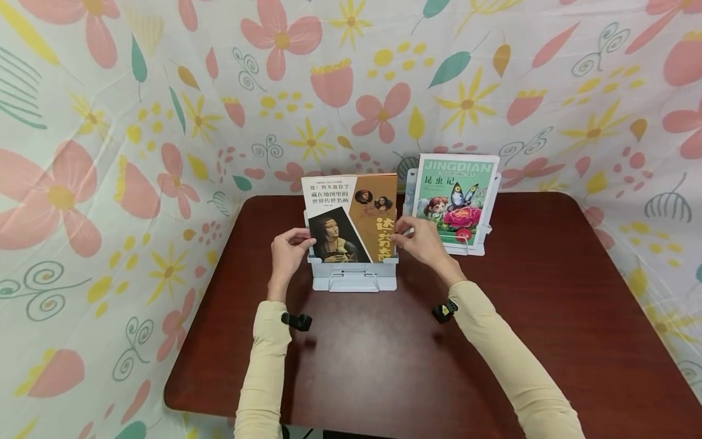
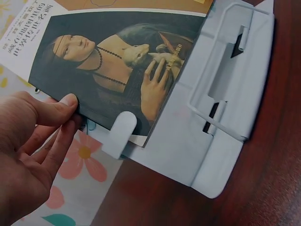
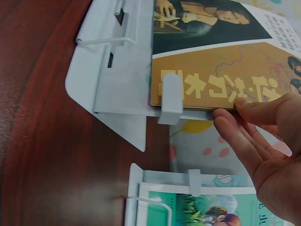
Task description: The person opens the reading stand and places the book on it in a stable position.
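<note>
A book (image 1: 351,213) with a portrait of a woman on a brown and white cover leans upright in a white metal book stand (image 1: 354,281). My left hand (image 1: 288,253) pinches the book's left edge between thumb and fingers, just above the stand's side clip (image 2: 123,132). On the opposite edge, my right hand (image 1: 425,244) pinches the book the same way; the right wrist view shows its thumb on the cover and fingers behind. The book's lower edge sits behind the stand's clips.
A second white stand (image 1: 478,251) holds a green book (image 1: 456,183) with a butterfly and flower cover, to the right and farther back. Both stands are on a dark red wooden table (image 1: 362,360). A floral cloth (image 1: 164,122) hangs behind and at the sides.
</note>
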Action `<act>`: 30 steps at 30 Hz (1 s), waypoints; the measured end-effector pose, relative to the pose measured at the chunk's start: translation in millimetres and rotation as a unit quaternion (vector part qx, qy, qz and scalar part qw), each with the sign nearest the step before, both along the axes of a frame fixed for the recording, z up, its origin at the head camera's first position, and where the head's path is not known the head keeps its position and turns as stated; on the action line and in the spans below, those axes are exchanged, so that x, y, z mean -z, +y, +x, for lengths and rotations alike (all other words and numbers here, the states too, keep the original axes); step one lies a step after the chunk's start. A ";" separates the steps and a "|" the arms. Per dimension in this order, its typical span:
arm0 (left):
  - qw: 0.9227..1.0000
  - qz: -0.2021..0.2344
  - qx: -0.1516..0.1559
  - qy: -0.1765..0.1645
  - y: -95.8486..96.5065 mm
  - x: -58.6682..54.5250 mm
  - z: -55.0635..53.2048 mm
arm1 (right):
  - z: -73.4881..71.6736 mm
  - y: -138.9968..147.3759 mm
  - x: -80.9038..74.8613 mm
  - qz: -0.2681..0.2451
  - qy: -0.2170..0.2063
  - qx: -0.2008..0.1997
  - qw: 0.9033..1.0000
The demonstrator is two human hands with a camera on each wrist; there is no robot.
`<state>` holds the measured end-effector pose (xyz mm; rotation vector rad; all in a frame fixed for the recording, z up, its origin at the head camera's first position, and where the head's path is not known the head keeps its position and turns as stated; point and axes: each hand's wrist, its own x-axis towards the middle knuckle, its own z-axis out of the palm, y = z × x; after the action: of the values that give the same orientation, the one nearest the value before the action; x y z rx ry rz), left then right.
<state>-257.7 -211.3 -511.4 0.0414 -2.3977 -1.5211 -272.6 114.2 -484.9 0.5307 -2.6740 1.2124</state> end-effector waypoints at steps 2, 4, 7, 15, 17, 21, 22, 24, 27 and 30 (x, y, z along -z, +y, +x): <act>1.000 -0.002 0.001 -0.004 -0.3 2.4 0.6 | 0.4 -0.1 3.5 0.003 -0.002 0.001 1.000; 1.000 -0.004 0.003 -0.008 -0.5 4.0 1.4 | 0.8 -0.2 7.3 0.003 -0.008 0.001 1.000; 1.000 -0.004 0.001 -0.013 -1.5 7.0 2.9 | 2.1 -1.1 12.4 0.002 -0.023 0.001 1.000; 0.999 -0.017 -0.006 -0.034 -5.4 18.3 8.3 | 6.0 -5.5 25.9 0.017 -0.031 0.011 0.999; 0.999 -0.022 -0.006 -0.038 -5.9 21.7 9.3 | 8.0 -5.5 29.7 0.024 -0.035 0.007 0.999; 0.999 -0.026 -0.005 -0.032 -6.7 27.9 11.5 | 12.4 -4.9 34.5 0.024 -0.033 0.002 0.999; 0.999 -0.024 -0.007 -0.029 -7.0 29.6 12.7 | 14.0 -4.9 35.6 0.017 -0.031 0.002 0.999; 1.000 -0.011 -0.014 -0.024 -7.3 33.2 16.9 | 18.2 -5.1 37.6 -0.004 -0.027 0.011 1.000; 0.999 0.016 -0.030 -0.024 -7.9 39.4 27.2 | 28.5 -4.3 42.5 -0.036 -0.026 0.033 0.998; 0.998 0.030 -0.045 -0.039 -7.2 46.6 39.3 | 42.2 -2.3 51.0 -0.042 -0.053 0.050 0.996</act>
<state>-218.4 -218.6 -558.0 0.2225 -2.3746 -1.5755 -230.4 111.9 -535.9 0.3241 -2.6842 1.3538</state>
